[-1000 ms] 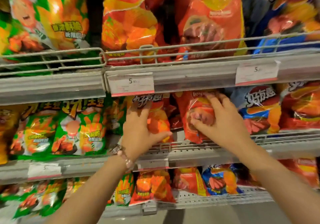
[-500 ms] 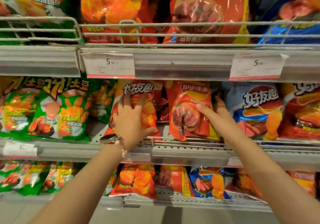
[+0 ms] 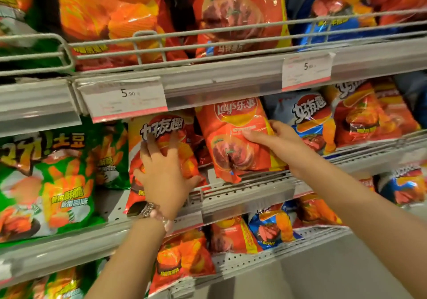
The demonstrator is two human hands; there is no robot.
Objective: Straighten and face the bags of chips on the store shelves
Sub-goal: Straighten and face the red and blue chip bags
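Lay's bag between right-hand fingers

The left hand covers the orange bag's middle (price tag small print unreadable).

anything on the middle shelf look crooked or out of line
Yes. The red Lay's bag, pinched at its right edge by the right hand, leans left, its bottom corner poking over the wire rail. The orange bag under the left hand hangs past the shelf edge.
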